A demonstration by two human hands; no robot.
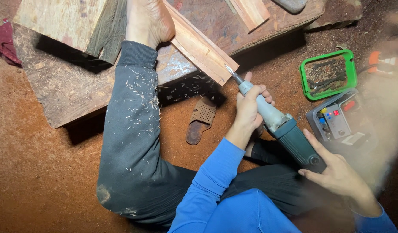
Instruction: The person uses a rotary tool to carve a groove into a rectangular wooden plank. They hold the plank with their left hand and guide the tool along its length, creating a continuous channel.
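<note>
Grey-and-teal die grinder (277, 121) sits diagonal across mid-frame, pointed bit up-left, tip at or just off the lower end of the reddish wood strip (198, 46); can't tell if it actually touches. Left hand (250, 105) wrapped tight around the grey nose, fingers fully closed on it. Right hand (337, 170) cups the teal rear body from below-right, fingers curled on it, thumb along the housing. Both grips loaded, nothing else held.

Wood strip lies angled on a big worn timber slab (69, 86), its lower end overhanging the slab edge toward the grinder. Bare foot (148, 19) presses down on the strip's upper part, leg in dark trousers (130, 129) flecked with wood slivers running down to it. Second timber block (65, 21) stacked at upper left, another strip (251, 12) at top.

Floor is red sawdust. Brown perforated sandal (200, 120) lies just below the slab edge, left of the left hand, apart from it. Open sawdust between sandal and leg, and lower left. Right side tighter: green tray (303, 77) with spanners, and a grey control box (333, 123) just beside the grinder body.
</note>
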